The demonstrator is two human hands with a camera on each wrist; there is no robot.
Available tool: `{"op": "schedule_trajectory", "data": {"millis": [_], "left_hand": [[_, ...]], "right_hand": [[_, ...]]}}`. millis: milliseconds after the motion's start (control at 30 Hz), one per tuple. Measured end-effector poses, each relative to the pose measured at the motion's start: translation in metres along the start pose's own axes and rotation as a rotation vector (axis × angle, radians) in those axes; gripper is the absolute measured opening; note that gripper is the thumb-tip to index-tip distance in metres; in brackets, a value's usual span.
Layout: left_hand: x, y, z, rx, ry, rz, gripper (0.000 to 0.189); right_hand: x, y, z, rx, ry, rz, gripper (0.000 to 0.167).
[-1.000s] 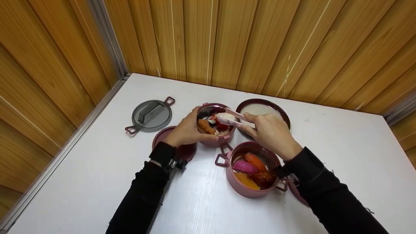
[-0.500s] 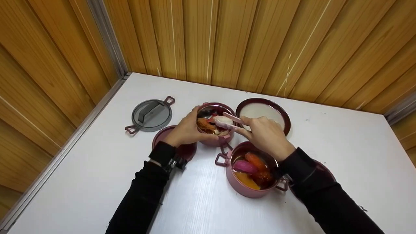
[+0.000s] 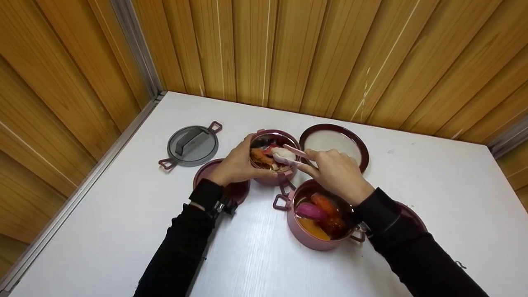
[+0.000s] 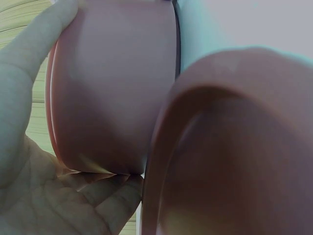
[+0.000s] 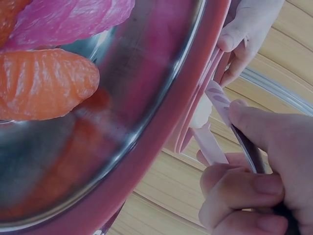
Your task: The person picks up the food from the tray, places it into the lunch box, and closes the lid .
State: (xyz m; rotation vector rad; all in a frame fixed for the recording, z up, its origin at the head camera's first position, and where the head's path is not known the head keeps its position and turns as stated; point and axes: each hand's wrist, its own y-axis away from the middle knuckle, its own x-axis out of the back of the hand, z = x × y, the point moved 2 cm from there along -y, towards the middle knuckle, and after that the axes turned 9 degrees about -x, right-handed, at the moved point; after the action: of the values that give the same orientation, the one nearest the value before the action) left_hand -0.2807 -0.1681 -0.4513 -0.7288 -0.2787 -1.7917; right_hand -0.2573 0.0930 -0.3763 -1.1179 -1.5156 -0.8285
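My left hand grips the smaller pink pot round its side, the thumb on the near side. In the left wrist view its fingers wrap the pot's wall. My right hand holds pink tongs. The tong arms stand apart on either side of a white, rice-like piece, which lies in the smaller pot. A fried brown piece and some red food share that pot. Below my right wrist stands the larger pink pot, holding a magenta piece and orange pieces.
A grey lid with two handles lies at the left. A dark red bowl sits under my left wrist. Behind the pots is a white plate with a dark red rim. Another dark red dish is partly hidden by my right sleeve.
My right hand has moved left and slightly down with the tongs. The white piece has gone lower into the smaller pot, and the tong arms have spread. My left hand stays put.
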Motion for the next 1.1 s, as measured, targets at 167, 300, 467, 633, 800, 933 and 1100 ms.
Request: {"op": "schedule_trajectory", "data": {"millis": [167, 300, 467, 633, 800, 933, 1100], "left_hand": [[0.0, 0.0, 0.001, 0.007, -0.011, -0.005, 0.12], [0.0, 0.0, 0.001, 0.009, -0.013, -0.009, 0.121], [0.001, 0.0, 0.002, 0.006, -0.009, -0.009, 0.121], [0.001, 0.0, 0.001, 0.011, -0.005, -0.011, 0.121], [0.001, -0.001, 0.0, 0.019, 0.001, -0.015, 0.123], [0.0, 0.0, 0.001, 0.027, -0.002, -0.016, 0.123], [0.001, 0.001, 0.001, 0.01, 0.01, -0.004, 0.122]], "right_hand": [[0.002, 0.001, 0.0, 0.004, -0.003, -0.019, 0.038], [0.004, 0.003, 0.001, 0.009, -0.004, -0.024, 0.039], [0.007, 0.004, 0.0, 0.021, -0.006, -0.031, 0.034], [0.01, 0.005, -0.003, 0.03, 0.014, -0.034, 0.033], [0.012, 0.004, 0.0, 0.065, 0.055, -0.001, 0.04], [0.012, 0.002, 0.004, 0.102, 0.08, 0.041, 0.042], [0.009, -0.001, 0.007, 0.101, 0.092, 0.046, 0.045]]}}
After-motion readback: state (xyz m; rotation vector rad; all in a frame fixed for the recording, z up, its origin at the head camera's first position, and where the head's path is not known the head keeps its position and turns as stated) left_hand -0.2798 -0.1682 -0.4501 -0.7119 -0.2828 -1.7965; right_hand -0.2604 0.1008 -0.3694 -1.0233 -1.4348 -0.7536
